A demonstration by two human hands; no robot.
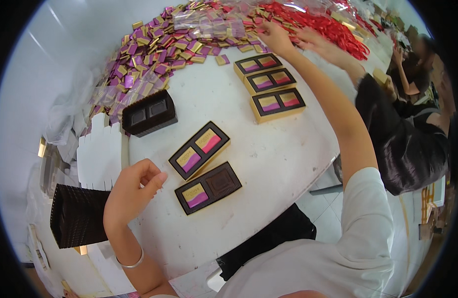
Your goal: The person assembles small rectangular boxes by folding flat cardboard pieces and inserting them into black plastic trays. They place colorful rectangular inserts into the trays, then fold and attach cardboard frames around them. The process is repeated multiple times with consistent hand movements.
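Your left hand [133, 189], loosely curled, apparently empty, hovers beside the half-filled box [208, 188], seemingly kept close for reach; right hand [277, 39] at the wrapped pieces [164, 54], pinch unclear.

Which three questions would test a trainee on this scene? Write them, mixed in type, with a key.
1. True or false: both compartments of the box nearest the person hold a wrapped piece.
2. The person's right hand is nearest to: A) the pile of wrapped pieces; B) the white cardboard; C) the stack of black trays.
3. How many filled boxes stand in the row at the table's far right?

Key: 1. False; its right compartment holds none. 2. A. 3. Three.
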